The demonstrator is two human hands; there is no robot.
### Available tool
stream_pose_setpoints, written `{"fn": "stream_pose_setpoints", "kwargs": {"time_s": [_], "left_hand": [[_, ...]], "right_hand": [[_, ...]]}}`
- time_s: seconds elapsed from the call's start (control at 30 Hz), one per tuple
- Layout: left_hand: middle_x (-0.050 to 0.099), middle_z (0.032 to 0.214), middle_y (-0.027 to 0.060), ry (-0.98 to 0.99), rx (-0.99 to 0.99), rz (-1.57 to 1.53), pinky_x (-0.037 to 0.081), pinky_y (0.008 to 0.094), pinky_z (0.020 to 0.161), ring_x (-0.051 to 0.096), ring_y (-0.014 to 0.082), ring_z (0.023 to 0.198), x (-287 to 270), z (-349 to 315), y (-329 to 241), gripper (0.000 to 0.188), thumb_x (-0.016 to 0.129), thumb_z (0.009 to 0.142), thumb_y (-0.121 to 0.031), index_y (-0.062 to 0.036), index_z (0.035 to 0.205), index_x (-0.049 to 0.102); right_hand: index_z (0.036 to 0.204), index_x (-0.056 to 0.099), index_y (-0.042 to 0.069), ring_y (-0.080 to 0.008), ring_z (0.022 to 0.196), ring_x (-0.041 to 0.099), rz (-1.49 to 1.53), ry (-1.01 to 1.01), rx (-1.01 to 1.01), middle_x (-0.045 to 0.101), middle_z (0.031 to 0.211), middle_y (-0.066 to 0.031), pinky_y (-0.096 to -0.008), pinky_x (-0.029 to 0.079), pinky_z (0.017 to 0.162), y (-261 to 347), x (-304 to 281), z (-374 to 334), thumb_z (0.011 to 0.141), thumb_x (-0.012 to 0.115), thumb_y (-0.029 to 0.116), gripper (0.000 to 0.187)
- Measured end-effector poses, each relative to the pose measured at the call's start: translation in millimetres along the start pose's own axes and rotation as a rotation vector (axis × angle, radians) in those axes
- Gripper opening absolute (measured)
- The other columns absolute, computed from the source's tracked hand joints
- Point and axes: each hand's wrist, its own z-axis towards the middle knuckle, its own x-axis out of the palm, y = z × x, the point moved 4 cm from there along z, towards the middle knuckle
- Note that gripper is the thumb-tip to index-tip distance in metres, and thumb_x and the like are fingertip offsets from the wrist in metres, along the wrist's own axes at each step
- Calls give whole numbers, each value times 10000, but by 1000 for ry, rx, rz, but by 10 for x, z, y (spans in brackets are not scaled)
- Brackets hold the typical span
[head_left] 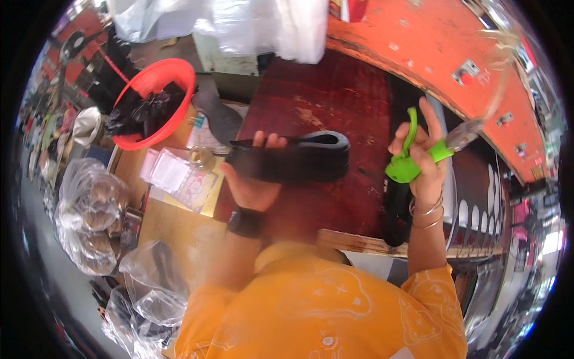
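Note:
My left hand (254,188) is closed around a thick folded strip of black material (293,161), held above the dark red tabletop (323,90). The strip is doubled over, with a rounded fold at its right end. On the right, my right hand (427,170) grips a bright green plastic-handled tool (406,169). A curved green arm rises from its handle, and a pale, see-through end (463,136) points away to the upper right; its exact kind is unclear. Below this hand, a black piece (394,209) lies along the table's right side.
A red basin (188,87) with black plastic inside stands at the far left. Papers (170,173) and clear plastic bags (152,281) lie on the left. An orange cabinet (412,42) with red buttons borders the far right. White ovals (475,216) line a dark surface at right.

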Motion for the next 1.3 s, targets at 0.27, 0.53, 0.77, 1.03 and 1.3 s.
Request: {"fn": "stream_pose_setpoints", "kwargs": {"time_s": [0.27, 0.53, 0.77, 1.03, 1.3], "left_hand": [[333, 1429, 140, 20, 4, -32, 143, 488, 1114, 251, 330, 1341, -64, -47, -49, 899, 421, 772, -742, -74, 1371, 353], [463, 1341, 90, -50, 20, 11, 152, 472, 1114, 270, 311, 1338, -172, -126, -76, 707, 556, 777, -616, -97, 1252, 494], [422, 1386, 83, 20, 15, 81, 122, 492, 1115, 263, 292, 1346, -119, -92, -103, 672, 511, 809, -610, -119, 1268, 493], [391, 1405, 110, -9, 0, 85, 128, 496, 1119, 268, 315, 1339, -83, -79, -99, 845, 506, 744, -713, -100, 1322, 436], [396, 1398, 129, 45, 27, 133, 132, 501, 1116, 270, 319, 1336, -97, -57, -148, 870, 482, 725, -751, -93, 1295, 475]], "right_hand": [[947, 472, 1, -126, 468, 449, -175, -54, -45, 410, 561, 6, -312, 381, 486, 203, 903, 203, 906, 530, 266, 274], [832, 434, 62, -105, 484, 374, 450, 266, 20, 405, 599, 21, -279, 365, 510, 112, 871, 112, 906, 530, 169, 162], [847, 465, 65, -97, 540, 463, 447, 309, 229, 453, 613, 12, -268, 382, 493, -62, 687, 17, 885, 564, 133, 126], [827, 504, 58, -67, 594, 501, 35, 196, 193, 503, 691, 16, -242, 430, 536, -128, 608, 166, 874, 606, 156, 148], [763, 576, 30, -72, 525, 523, 193, 286, 161, 528, 594, 7, -242, 431, 520, -300, 606, 653, 846, 643, 226, 223]]}}
